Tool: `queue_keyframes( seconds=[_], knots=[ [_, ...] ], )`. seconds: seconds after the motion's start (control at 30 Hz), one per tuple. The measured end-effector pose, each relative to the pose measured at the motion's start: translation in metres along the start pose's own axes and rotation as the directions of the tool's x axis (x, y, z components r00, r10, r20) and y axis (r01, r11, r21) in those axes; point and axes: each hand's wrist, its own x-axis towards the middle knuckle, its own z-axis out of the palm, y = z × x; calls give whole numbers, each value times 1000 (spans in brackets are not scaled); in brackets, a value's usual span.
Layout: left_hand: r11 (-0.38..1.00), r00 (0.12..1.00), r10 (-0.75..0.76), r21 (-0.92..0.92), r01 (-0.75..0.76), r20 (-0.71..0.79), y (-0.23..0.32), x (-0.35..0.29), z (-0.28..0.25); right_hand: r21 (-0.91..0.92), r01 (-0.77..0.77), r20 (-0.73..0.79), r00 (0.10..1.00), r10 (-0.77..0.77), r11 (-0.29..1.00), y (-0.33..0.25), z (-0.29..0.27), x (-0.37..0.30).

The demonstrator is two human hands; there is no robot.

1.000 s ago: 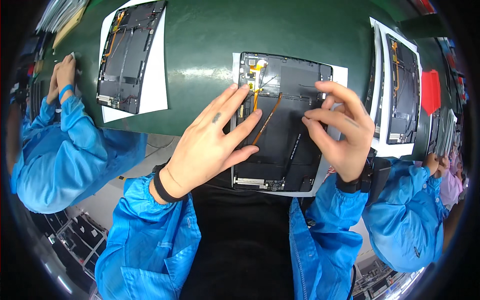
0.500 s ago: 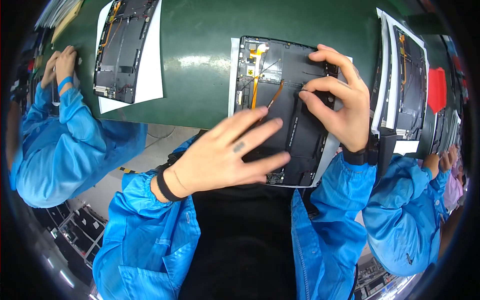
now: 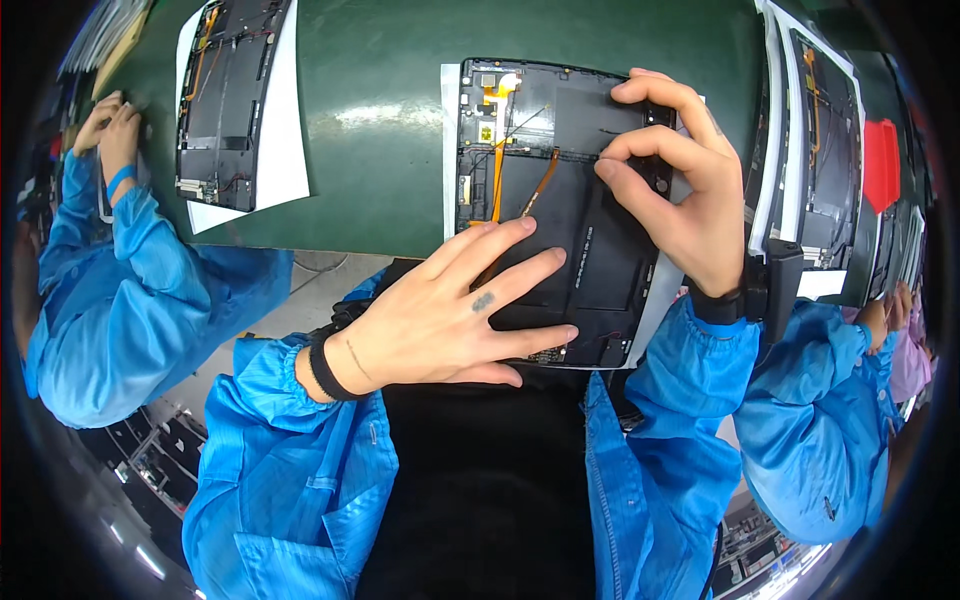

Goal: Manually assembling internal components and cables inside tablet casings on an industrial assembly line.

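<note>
In front of me an opened black tablet housing (image 3: 590, 285), with orange flex cables and small boards inside, lies on a white sheet (image 3: 450, 140). My left hand (image 3: 440, 310) rests across its lower left part, fingers spread, the tips on the housing next to an orange-brown flex cable (image 3: 546, 180). My right hand (image 3: 690, 190) is over the housing's right side. Its thumb and index finger pinch together above the inner surface; whatever is between them is too small to make out. The other fingers curl toward the upper right edge.
Another opened housing (image 3: 228, 110) lies on white paper at the left of the green table (image 3: 380, 180). To the right are one more housing (image 3: 828, 140) on stacked sheets and a red piece (image 3: 881, 165). Co-workers in blue sleeves (image 3: 160, 250) (image 3: 810, 410) sit on both sides.
The fingers of my left hand have spread and settled lower on the housing. My right hand keeps its pinch at nearly the same spot. The whole view has shifted a little.
</note>
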Motion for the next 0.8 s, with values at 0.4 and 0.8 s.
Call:
queue_keyframes(
  seconds=[0.4,0.8],
  knots=[
    [1000,1000,3,-4,-3,7,-4,-3,2,-85,41,-6,999,-41,996,1,4,2],
    [1000,1000,-8,-22,8,14,-4,-5,1,-103,32,-23,999,-35,994,-2,6,2]
  ],
)
